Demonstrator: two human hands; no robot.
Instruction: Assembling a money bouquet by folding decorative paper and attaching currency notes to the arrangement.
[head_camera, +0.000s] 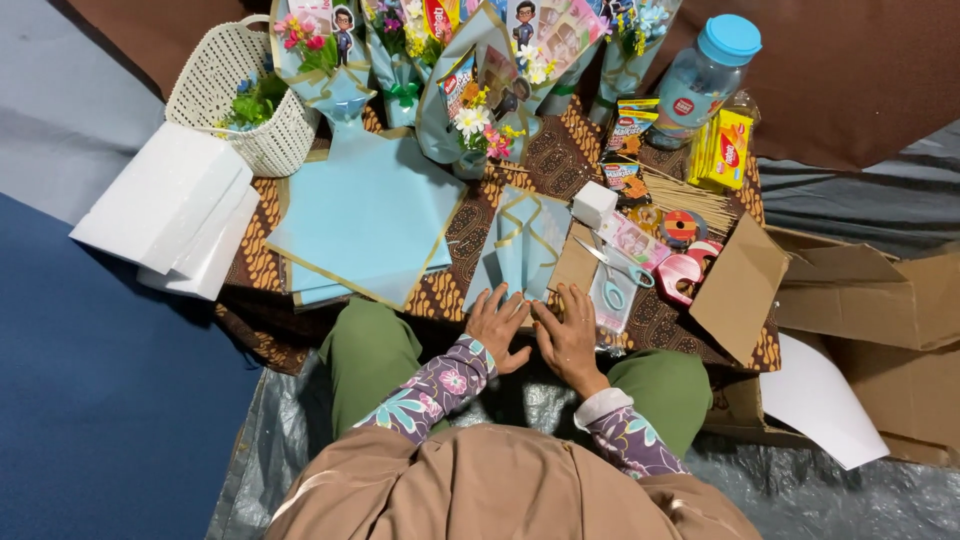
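My left hand (497, 325) and my right hand (568, 335) rest side by side at the near edge of a folded light-blue wrapping sheet with gold trim (520, 245), fingers spread on its lower corner. Neither hand grips anything that I can make out. The sheet lies on a brown patterned cloth (455, 235) in front of my knees. Just right of my right hand lie blue-handled scissors (615, 268) on a cardboard piece.
A stack of light-blue sheets (365, 215) lies left. Finished small bouquets (470, 70) stand at the back beside a white basket (235, 95). White foam blocks (170, 210), a blue-lidded jar (705, 75), snack packets (725, 150), skewers (690, 195), tape dispenser (680, 275), cardboard box (850, 290) surround.
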